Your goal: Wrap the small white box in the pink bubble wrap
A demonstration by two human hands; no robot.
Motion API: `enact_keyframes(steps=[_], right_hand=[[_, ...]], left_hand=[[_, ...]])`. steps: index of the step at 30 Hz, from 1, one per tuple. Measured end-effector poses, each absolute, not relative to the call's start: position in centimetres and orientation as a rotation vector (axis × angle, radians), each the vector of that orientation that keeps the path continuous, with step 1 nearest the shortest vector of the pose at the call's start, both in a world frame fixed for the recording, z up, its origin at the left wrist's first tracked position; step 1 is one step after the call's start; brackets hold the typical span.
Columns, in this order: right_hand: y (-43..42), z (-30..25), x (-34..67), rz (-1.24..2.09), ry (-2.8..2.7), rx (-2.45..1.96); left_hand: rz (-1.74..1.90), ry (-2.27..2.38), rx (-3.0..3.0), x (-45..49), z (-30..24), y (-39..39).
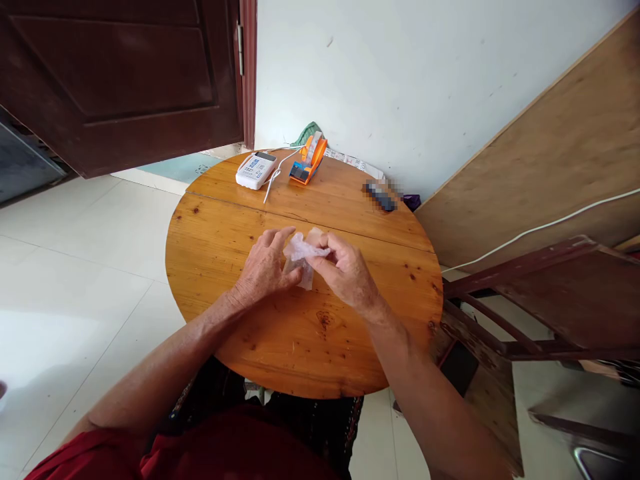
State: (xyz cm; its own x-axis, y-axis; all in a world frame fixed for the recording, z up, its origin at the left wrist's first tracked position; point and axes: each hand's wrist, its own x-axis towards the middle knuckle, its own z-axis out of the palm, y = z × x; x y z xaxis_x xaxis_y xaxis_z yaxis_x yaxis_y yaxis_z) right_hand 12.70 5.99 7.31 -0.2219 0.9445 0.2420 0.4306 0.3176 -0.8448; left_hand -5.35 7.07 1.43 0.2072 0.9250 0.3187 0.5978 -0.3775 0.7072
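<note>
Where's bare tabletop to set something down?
Bare table: between right hand and right rim; between left hand and left rim; near edge up to the hands. Crowded: middle, both hands at crumpled plastic; far side, white box, cord, tape dispenser, blurred dark object.

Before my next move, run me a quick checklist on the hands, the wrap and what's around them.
1. Right hand gripping the translucent wrap: ok, pinched between thumb and fingers.
2. Left hand closed on the wrap: not ok, fingers spread, thumb by its lower edge.
3. Wrap lying flat: not ok, its upper part is bunched up.
4. Anything inside the wrap: cannot tell, folds and fingers hide it.
5. Orange tape dispenser away from both hands: ok, farther back on the table.
6. White cord away from the wrap: ok, beside the dispenser.
</note>
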Motion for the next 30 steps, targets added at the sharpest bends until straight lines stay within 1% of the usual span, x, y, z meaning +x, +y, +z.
enact_keyframes(steps=[4, 9, 15, 20, 25, 30], right_hand=[[3.7, 5.6, 12.8, 0.749, -1.815, -1.201], [2.4, 3.4, 12.6, 0.615, -1.836, -1.113], [2.2, 2.9, 12.7, 0.496, -1.925, -1.059], [2.0, 2.4, 12.8, 0.396, -1.986, -1.033], [2.3, 1.5, 12.9, 0.266, -2.046, -0.976], [2.6, 0.7, 12.9, 0.186, -2.096, -0.999]], left_hand=[[1.041, 1.169, 2.032, -5.5, 1.4, 7.6], [0.983, 1.125, 1.969, -5.7, 1.5, 7.7], [0.764, 1.17, 1.943, -6.5, 2.4, 7.7], [0.61, 0.975, 2.161, -8.3, 3.7, 7.5], [0.749, 0.953, 2.312, -8.4, 2.0, 7.4], [0.842, 1.027, 2.176, -7.3, 0.9, 7.4]])
